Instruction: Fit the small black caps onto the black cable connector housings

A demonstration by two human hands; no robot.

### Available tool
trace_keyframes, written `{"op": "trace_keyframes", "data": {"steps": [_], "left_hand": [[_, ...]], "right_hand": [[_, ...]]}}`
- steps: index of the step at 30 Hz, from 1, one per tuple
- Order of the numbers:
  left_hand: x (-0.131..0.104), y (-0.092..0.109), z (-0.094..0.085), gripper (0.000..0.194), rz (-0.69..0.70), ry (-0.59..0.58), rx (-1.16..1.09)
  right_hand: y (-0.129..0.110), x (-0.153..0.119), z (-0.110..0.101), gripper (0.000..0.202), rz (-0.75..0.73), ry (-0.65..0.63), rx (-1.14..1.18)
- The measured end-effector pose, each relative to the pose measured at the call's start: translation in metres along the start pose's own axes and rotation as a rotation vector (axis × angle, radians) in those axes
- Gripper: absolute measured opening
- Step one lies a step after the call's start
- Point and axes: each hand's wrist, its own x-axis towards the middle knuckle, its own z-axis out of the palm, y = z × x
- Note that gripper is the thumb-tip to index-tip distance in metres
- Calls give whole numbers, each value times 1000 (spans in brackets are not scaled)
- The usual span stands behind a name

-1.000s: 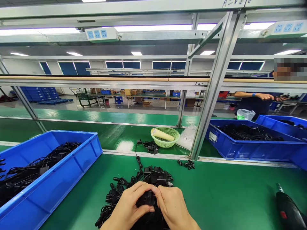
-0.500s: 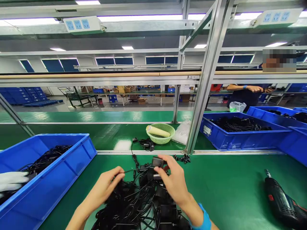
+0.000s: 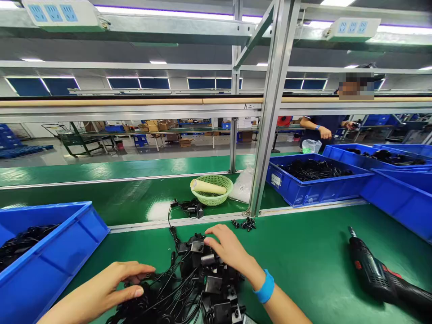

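A heap of black cables and small black box-shaped parts [image 3: 213, 284] lies on the green table in front of me. My left hand [image 3: 116, 283] is at the heap's left side, thumb and fingers apart around the cables, gripping none of them visibly. At the heap's upper right, my right hand [image 3: 229, 247], with a blue wristband [image 3: 265, 286], has its thumb and fingers spread beside a black box [image 3: 197, 245]. Whether its fingertips touch that box is unclear.
A blue bin [image 3: 64, 261] of cables stands left. Beyond the table's edge sit a green basket [image 3: 219, 198] and more cables. Small black parts [image 3: 249, 224] lie near a metal post [image 3: 270, 112]. A power drill [image 3: 374, 274] and blue bins [image 3: 324, 186] are right; a person [image 3: 315, 128] stands behind.
My left hand has let go of the cable and moved down and left. My right hand has released the black box. The view has turned right, and the gloved hand at the left bin is gone.
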Motion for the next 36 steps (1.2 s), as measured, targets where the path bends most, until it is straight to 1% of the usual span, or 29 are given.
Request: {"op": "trace_keyframes", "data": {"steps": [3,5,7,9,10,11,13,15,18,20,22,24,26,28,30,31,32,33,34,35,36], "left_hand": [[32,3,-17,43,47,-54,-36],[63,-3,-27,45,63,-71,-19],[100,-17,-34,47,46,-9,39],[140,-36,-36,47,-6,107,180],[161,-46,-36,48,-46,176,277],[181,-55,-35,51,-74,223,309],[217,-69,-29,58,-116,295,349],[248,-77,-20,61,-150,359,359],[278,-81,-4,57,-179,443,352],[286,-81,5,51,-189,479,324],[286,-79,7,39,-195,509,280],[278,-77,2,29,-194,560,220],[264,-72,-10,30,-188,650,144],[242,-61,-30,38,-171,762,55],[210,-44,-53,42,-77,914,-155],[189,-33,-64,43,44,1041,-410],[166,-20,-76,44,176,1143,-669],[141,-7,-86,43,279,1207,-862],[116,7,-93,43,351,1212,-988],[90,20,-98,45,382,1202,-1049],[67,33,-99,47,394,1175,-1042]], "right_hand": [[39,17,-9,26,162,38,-138],[65,27,-7,36,254,54,-234],[86,35,-1,39,278,66,-291],[99,39,6,31,249,57,-308],[102,40,9,26,230,51,-305],[105,41,11,23,213,47,-295],[105,40,13,21,184,58,-251],[102,39,13,21,153,89,-167],[96,33,12,21,116,138,-9],[89,27,11,23,110,183,213],[80,18,9,30,139,223,559],[69,6,4,40,217,220,928],[56,-6,-2,48,327,164,1215],[44,-18,-9,50,412,99,1451],[32,-28,-14,51,455,51,1612],[26,-32,-15,52,460,33,1658],[20,-36,-17,51,454,22,1686],[14,-40,-19,50,433,13,1696],[8,-43,-20,48,404,7,1689],[1,-45,-21,46,369,3,1670],[-5,-47,-21,46,335,6,1636]]}}
